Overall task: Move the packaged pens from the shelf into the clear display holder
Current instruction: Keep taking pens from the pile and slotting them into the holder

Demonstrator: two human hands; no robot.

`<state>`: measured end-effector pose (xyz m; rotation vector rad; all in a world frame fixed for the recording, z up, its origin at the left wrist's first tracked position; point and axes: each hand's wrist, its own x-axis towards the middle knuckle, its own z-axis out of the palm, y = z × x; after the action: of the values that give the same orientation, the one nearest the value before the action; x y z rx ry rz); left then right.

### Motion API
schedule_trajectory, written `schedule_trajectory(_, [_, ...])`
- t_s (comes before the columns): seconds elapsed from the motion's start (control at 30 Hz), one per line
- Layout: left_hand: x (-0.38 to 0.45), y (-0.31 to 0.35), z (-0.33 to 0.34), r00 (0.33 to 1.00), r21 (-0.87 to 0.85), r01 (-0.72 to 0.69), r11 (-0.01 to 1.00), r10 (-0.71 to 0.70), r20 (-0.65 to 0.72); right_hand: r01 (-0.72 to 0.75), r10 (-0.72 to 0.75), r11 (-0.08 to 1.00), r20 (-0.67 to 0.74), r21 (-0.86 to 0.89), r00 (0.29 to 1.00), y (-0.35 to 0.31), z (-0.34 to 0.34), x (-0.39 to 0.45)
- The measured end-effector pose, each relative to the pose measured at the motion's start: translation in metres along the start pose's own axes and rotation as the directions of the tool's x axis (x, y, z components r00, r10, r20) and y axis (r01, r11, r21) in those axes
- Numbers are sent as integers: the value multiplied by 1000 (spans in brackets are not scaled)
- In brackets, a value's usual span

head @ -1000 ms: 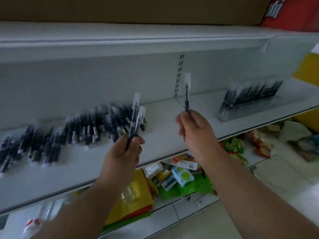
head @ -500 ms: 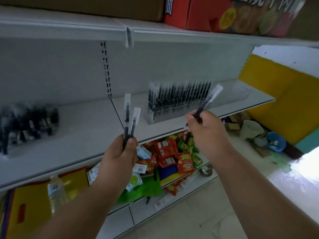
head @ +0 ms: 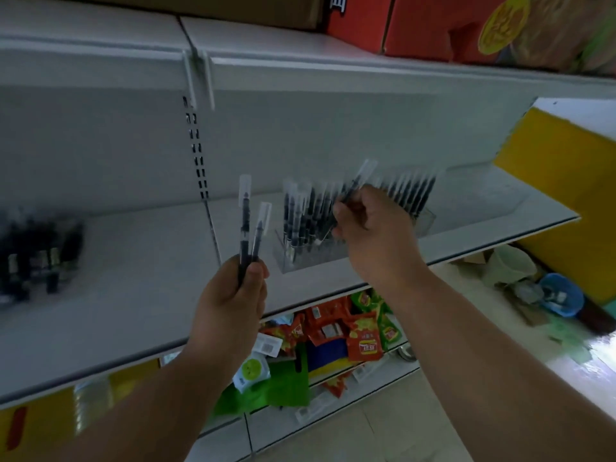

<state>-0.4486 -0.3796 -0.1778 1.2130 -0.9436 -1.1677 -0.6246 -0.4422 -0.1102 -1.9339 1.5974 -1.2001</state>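
Note:
My left hand [head: 233, 295] grips two black pens in clear sleeves [head: 250, 225], held upright in front of the white shelf [head: 150, 278]. My right hand [head: 373, 231] pinches one packaged pen [head: 358, 181], tilted up to the right, directly over the clear display holder [head: 300, 258]. Several upright packaged pens [head: 410, 195] fill the holder, and my right hand hides its middle part. A blurred pile of loose packaged pens [head: 40, 251] lies at the shelf's far left.
Above runs another white shelf [head: 333, 68] carrying a red carton [head: 433, 25]. Snack packets [head: 350, 331] crowd the lower shelf. A slotted upright [head: 196, 145] divides the back panel. At the right stand a yellow wall [head: 560, 181] and a blue basin [head: 560, 295] on the floor.
The view has swung right, from the loose pen pile to the holder. My right hand has carried its pen forward and down over the holder. My left hand keeps its two pens upright.

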Motion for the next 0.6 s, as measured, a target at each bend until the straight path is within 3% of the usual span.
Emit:
schedule_trajectory(0.2, [-2,-5,6,980,-18,-37,999,33,-195,226,-169,948,248,-225,954,10,19,27])
schedule_trajectory(0.3, [-11,-7,15,958,-15,-52,999,46,-284,251,-100,910,414,-329,905,24,23,31])
schedule_trajectory(0.37, [-18,-9,22,939,30,-55,998,62,-338,246,-72,907,452,-340,889,32,25,33])
schedule_trajectory(0.43, [-23,-11,31,928,48,-58,997,72,-365,250,-103,919,425,-304,899,36,23,35])
schedule_trajectory(0.53, [-31,-14,49,912,36,-80,996,88,-401,251,-202,964,373,-88,906,39,11,32])
schedule_trajectory(0.6, [-34,-17,62,913,47,-84,995,96,-397,231,-259,966,472,119,843,37,2,27])
